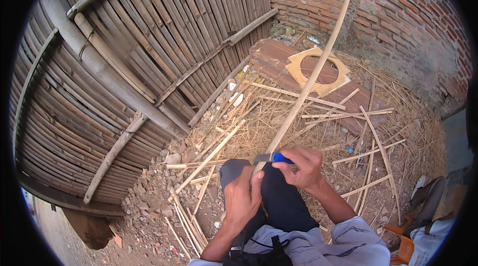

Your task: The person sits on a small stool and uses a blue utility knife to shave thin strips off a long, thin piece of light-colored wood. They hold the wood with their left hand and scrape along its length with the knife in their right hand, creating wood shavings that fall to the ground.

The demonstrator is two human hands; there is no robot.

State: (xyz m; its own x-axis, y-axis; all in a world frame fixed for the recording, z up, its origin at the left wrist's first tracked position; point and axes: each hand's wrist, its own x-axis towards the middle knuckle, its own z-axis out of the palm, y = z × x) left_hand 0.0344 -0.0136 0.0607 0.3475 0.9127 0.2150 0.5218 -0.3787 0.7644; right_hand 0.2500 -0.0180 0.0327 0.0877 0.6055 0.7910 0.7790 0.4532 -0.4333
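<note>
A long pale bamboo strip (307, 86) slants up and away from my lap toward the brick wall. My left hand (242, 197) is closed round its near end, above my knee. In my right hand (303, 167) is a knife (282, 158) with a blue handle, the fingers wrapped round it. The knife's dark blade lies across the strip, touching it just beyond my left hand. My right palm side is hidden.
Several cut bamboo strips (383, 151) lie scattered over straw and rubble. Ahead, a wooden ring-shaped frame (318, 72) rests on a brown board (271, 57). A bamboo fence (139, 32) stands left, a brick wall (393, 12) behind. A person sits on an orange chair (402, 248) at right.
</note>
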